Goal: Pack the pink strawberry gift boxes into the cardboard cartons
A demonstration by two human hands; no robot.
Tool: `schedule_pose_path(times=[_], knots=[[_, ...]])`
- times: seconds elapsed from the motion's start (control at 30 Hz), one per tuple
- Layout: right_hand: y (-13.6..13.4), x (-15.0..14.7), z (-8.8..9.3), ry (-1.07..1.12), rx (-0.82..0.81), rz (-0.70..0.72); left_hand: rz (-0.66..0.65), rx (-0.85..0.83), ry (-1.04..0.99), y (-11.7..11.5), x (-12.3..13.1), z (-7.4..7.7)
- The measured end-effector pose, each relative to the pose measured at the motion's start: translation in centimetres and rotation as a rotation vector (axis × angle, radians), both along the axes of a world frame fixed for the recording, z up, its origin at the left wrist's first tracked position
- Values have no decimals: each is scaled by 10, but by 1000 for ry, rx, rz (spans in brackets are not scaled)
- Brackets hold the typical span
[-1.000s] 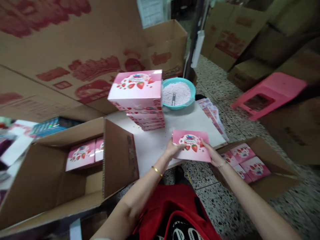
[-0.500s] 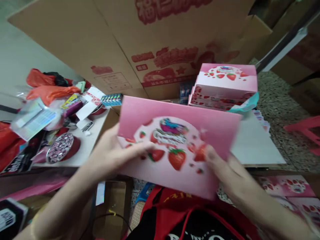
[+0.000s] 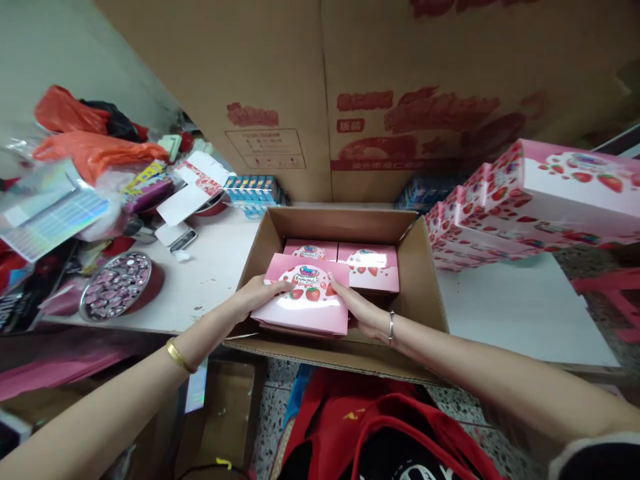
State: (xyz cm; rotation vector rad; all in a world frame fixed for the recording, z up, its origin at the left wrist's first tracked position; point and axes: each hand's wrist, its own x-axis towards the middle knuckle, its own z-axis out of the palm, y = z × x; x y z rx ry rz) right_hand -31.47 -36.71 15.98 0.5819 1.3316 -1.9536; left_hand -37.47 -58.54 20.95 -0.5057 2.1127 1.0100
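Observation:
Between both hands is a pink box with strawberry print [image 3: 300, 313], slightly tilted inside the opening of a brown cardboard carton [image 3: 430, 300]. My left hand [image 3: 263, 293] grips its left side, thumb on top. My right hand [image 3: 357, 307] grips the right side, thumb also on top, fingers partly hidden. Behind the held box, two more pink strawberry boxes lie in the carton: one at the back left [image 3: 310, 249], partly covered, and one at the back right [image 3: 373, 267].
To the right stands a stack of pink strawberry boxes [image 3: 520, 200]. A large cardboard box [image 3: 280, 73] rises behind the table [image 3: 210, 280]. At left are a bowl of pink wrapped pieces [image 3: 120, 287], orange plastic bags [image 3: 95, 153] and small blue boxes [image 3: 255, 190].
Both hands have carried the pink box away from me and down into the carton. The camera view has shifted, so the carton and the boxes inside it now show.

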Motion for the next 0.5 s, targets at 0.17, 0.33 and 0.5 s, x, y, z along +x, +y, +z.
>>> schedule_pose_path(times=[0.17, 0.33, 0.5], knots=[[-10, 3, 9, -17, -31, -48, -41, 76, -38, -12, 3, 7], [-13, -8, -9, -152, -82, -53, -114, 10, -33, -15, -12, -14], [-21, -14, -37, -198, -144, -73, -45, 89, -75, -18, -20, -42]])
